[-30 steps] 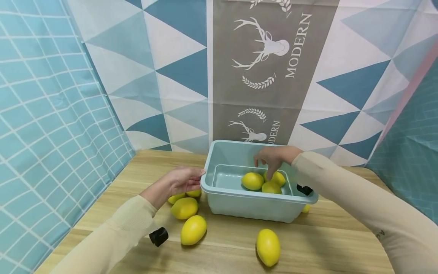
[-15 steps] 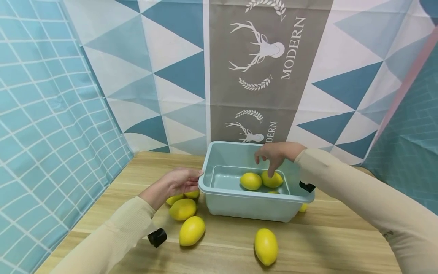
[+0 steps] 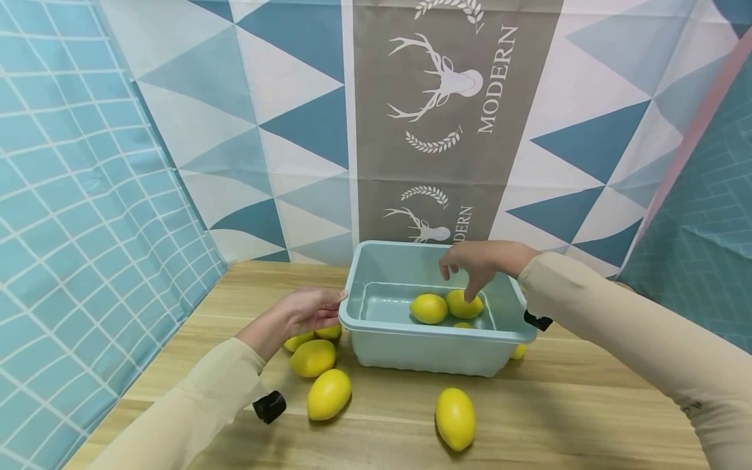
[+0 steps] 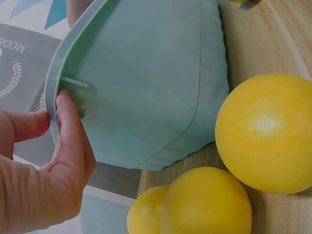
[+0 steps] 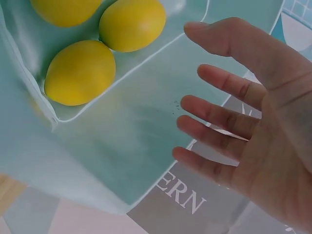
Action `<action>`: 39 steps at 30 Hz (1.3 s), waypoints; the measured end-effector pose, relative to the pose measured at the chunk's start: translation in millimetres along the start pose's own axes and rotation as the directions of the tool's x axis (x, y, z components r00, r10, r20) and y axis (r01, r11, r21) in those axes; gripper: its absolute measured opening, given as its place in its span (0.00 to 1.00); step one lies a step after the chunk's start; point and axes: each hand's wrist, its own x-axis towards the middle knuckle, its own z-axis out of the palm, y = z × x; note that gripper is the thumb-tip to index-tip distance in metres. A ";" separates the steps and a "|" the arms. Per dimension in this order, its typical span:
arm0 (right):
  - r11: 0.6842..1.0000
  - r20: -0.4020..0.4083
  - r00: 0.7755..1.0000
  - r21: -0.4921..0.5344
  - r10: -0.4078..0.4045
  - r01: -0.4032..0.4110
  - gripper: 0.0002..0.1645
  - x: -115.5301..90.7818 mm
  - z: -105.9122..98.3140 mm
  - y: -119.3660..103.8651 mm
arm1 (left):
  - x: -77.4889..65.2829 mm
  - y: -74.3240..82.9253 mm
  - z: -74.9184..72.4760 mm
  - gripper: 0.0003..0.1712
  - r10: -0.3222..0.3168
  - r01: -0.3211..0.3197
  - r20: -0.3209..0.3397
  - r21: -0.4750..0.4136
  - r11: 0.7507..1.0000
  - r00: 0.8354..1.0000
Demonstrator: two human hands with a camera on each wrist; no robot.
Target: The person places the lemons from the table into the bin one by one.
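Note:
A pale blue-green plastic basin (image 3: 423,352) stands on the wooden table. My left hand (image 3: 305,310) pinches its left rim between thumb and fingers; the left wrist view shows the thumb on the lip and the fingers (image 4: 70,131) beneath it. Inside the basin lie yellow lemons: one lemon (image 3: 428,309) in the middle, another lemon (image 3: 465,304) beside it, and a third (image 3: 463,324) mostly hidden by the front wall. Above them hovers my right hand (image 3: 482,262), fingers spread and holding nothing; in the right wrist view the palm (image 5: 273,156) is bare.
Left of the basin several lemons (image 3: 313,358) lie on the table (image 3: 388,424), some partly under my left hand. One lemon (image 3: 455,419) rests in front, and another (image 3: 519,351) peeks out at the right. A patterned cloth (image 3: 311,130) hangs close behind.
The third lemon has dropped lower behind the basin's front wall, away from my right hand. That hand has risen slightly and shifted right over the basin. My left hand keeps its hold.

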 end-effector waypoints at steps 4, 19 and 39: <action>0.997 -0.072 0.996 -0.045 -0.058 0.055 0.26 -8.5 1.9 -0.8 | 0.8 0.0 0.0 0.21 0.000 0.000 0.000 0.005 1.000 1.000; 0.983 -0.351 0.925 -0.155 -0.146 0.097 0.30 -32.2 19.1 1.8 | 0.8 0.3 0.3 0.22 -0.003 0.003 -0.008 0.020 1.000 1.000; 0.967 -0.571 0.802 -0.255 -0.175 0.029 0.31 -52.8 44.2 -2.3 | -0.6 -0.9 1.0 0.24 0.009 -0.010 0.009 0.011 1.000 1.000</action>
